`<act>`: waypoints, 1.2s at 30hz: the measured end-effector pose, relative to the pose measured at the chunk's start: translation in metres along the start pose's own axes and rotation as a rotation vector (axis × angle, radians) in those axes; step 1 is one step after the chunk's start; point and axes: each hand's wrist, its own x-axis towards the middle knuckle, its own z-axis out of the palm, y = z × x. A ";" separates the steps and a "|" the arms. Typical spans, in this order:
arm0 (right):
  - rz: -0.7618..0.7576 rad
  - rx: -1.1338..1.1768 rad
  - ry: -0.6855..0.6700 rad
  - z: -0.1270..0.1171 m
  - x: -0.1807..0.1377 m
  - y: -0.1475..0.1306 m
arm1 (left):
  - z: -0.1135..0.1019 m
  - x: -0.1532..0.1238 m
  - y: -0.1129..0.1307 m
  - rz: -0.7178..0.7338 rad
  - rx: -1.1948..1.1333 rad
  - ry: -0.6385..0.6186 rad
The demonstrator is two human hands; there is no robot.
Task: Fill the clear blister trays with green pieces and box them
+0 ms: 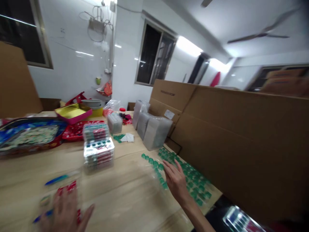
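Observation:
My left hand lies with its fingers spread over a flat, clear pack holding red pieces. Blue, pen-like pieces show beside and under the fingers; motion smears this area. Farther right, my right hand has its fingers stretched out, fingertips at a row of shiny green pieces. Many more green pieces lie in rows beyond and right of it, seemingly on a clear sheet. The right thumb is hidden. Stacked clear plastic boxes with red and green contents stand between the hands, toward the back.
A tall cardboard box walls off the right side. Clear plastic cases stand at the back. A tray of pale pieces, a yellow-and-pink box lid and a red tray sit at left. Another filled box is at lower right.

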 end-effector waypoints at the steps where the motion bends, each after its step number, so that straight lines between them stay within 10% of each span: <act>1: -0.067 0.052 0.016 -0.003 0.003 -0.024 | -0.011 -0.003 0.016 -0.006 0.005 0.022; 5: -0.300 0.266 0.025 -0.011 0.021 -0.107 | -0.053 -0.009 0.086 0.298 -0.318 -0.185; 9: -0.421 0.459 0.101 -0.007 0.049 -0.159 | -0.074 -0.004 0.108 0.217 -0.351 -0.296; 14: -0.038 0.793 0.110 0.013 0.073 -0.213 | -0.090 -0.004 0.052 0.135 -0.401 0.006; 20: 0.469 1.494 -0.435 0.071 0.062 -0.286 | -0.093 0.011 -0.020 -0.381 -1.137 0.405; 24: 0.653 1.806 -0.531 0.095 0.069 -0.315 | -0.074 0.029 -0.048 -0.548 -1.498 0.533; 28: 0.764 1.715 -0.487 0.116 0.081 -0.319 | -0.041 0.052 -0.075 -0.584 -1.206 0.523; 36: 0.518 1.058 -0.573 0.142 0.071 -0.317 | -0.009 0.080 -0.103 -0.744 -0.574 0.308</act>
